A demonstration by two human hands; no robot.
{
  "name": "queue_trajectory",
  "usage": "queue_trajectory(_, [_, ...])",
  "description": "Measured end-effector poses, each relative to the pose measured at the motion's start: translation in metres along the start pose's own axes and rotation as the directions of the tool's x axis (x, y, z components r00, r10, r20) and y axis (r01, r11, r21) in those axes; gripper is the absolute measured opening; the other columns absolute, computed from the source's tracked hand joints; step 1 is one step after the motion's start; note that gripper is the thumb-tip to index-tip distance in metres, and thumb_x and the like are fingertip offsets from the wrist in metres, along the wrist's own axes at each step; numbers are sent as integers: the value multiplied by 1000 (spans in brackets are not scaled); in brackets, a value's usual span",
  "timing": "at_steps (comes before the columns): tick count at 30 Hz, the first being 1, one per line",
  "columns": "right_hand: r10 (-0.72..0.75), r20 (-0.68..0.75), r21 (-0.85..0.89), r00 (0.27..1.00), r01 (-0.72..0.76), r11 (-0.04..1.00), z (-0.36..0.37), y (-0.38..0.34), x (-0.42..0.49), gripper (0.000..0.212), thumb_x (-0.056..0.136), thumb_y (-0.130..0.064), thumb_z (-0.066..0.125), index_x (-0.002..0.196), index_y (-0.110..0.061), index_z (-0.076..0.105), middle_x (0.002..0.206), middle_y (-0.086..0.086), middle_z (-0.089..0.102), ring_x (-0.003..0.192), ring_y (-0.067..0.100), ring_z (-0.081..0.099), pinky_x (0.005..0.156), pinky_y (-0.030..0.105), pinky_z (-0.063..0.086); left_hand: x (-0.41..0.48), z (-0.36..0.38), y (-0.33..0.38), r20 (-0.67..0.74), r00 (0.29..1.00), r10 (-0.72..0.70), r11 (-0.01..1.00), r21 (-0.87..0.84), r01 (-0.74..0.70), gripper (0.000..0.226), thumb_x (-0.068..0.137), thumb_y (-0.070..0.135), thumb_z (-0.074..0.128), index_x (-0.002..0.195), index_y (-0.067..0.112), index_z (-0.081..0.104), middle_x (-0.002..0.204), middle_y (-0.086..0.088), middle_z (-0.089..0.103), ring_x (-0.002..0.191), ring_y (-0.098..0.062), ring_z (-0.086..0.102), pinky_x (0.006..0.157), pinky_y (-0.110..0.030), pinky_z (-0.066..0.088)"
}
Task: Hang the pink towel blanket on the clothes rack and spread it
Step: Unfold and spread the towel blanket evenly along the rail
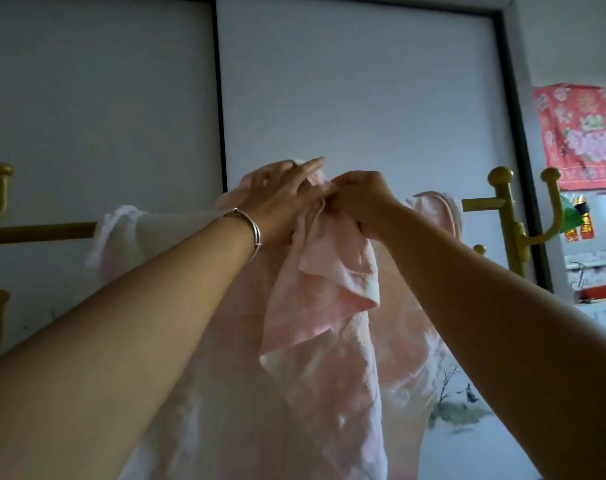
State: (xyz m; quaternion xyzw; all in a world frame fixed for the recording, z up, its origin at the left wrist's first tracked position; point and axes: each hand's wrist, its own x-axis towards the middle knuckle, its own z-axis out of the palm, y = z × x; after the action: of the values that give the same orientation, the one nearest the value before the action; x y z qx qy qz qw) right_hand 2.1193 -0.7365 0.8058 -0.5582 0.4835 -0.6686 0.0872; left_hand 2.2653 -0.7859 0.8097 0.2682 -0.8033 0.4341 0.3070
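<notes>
The pink towel blanket (332,341) hangs over the gold horizontal bar of the clothes rack (38,233), bunched in folds at the middle. A whitish edge of it lies over the bar at the left and a pink corner over the bar at the right. My left hand (281,199), with a silver bangle on the wrist, lies on the bunched top of the blanket, fingers stretched. My right hand (360,202) pinches a fold of the blanket just beside the left hand. The bar under the cloth is hidden.
Gold hooks (2,188) of the rack stand up at the left, and a gold post with knobs (502,216) at the right. Behind are pale sliding door panels with a dark frame (220,98). A red flowered cloth (582,133) hangs on the wall at the far right.
</notes>
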Motion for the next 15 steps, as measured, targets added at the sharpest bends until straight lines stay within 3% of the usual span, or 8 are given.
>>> queue_trajectory(2, [-45,30,-70,999,47,996,-3,2,-4,18,80,-3,65,92,-12,74,77,8,66,72,18,61,64,27,49,3,-3,6,-66,998,-4,999,-33,2,54,81,34,37,135,34,46,153,4,32,139,-27,27,106,-46,27])
queue_trajectory(4, [-98,55,-174,994,106,979,-10,-1,-7,20,86,-10,61,100,-6,74,81,6,67,76,14,60,65,23,49,11,-6,15,-103,995,3,998,-56,-8,67,72,42,15,118,22,60,134,3,54,131,-27,38,98,-42,31])
queue_trajectory(6, [-45,75,-198,996,59,978,-23,-6,-11,28,89,-23,58,99,-1,72,79,5,66,77,17,60,65,24,49,19,-9,23,-81,996,-49,996,-77,43,58,74,39,20,106,18,62,121,1,62,124,-26,43,95,-39,30])
queue_trajectory(8, [18,166,-132,986,4,991,-41,-8,-14,41,86,-46,58,91,-8,72,86,9,71,82,21,66,75,30,53,30,-13,30,-33,998,-61,998,-23,60,46,78,36,29,106,16,60,117,-1,64,118,-27,47,94,-38,32])
queue_trajectory(11, [-13,336,-222,942,93,971,-57,-9,-19,36,79,-54,64,87,-20,70,91,5,73,87,20,69,84,35,54,45,-16,36,16,996,-92,996,-8,92,52,81,39,25,115,21,60,124,-3,64,118,-30,53,95,-39,38])
queue_trajectory(13, [-3,337,-495,941,180,850,-58,-13,-19,28,80,-43,67,91,-18,62,88,4,67,84,20,64,71,28,50,55,-16,37,42,977,-208,966,-147,212,52,83,46,28,112,22,64,126,-8,64,118,-32,56,95,-37,42])
queue_trajectory(15, [-68,289,-742,955,268,614,-59,-16,-14,19,81,-28,65,91,-16,54,82,4,59,83,24,56,54,25,40,65,-14,40,61,946,-319,893,-315,321,32,90,40,42,100,17,61,123,-16,63,110,-37,58,83,-36,43])
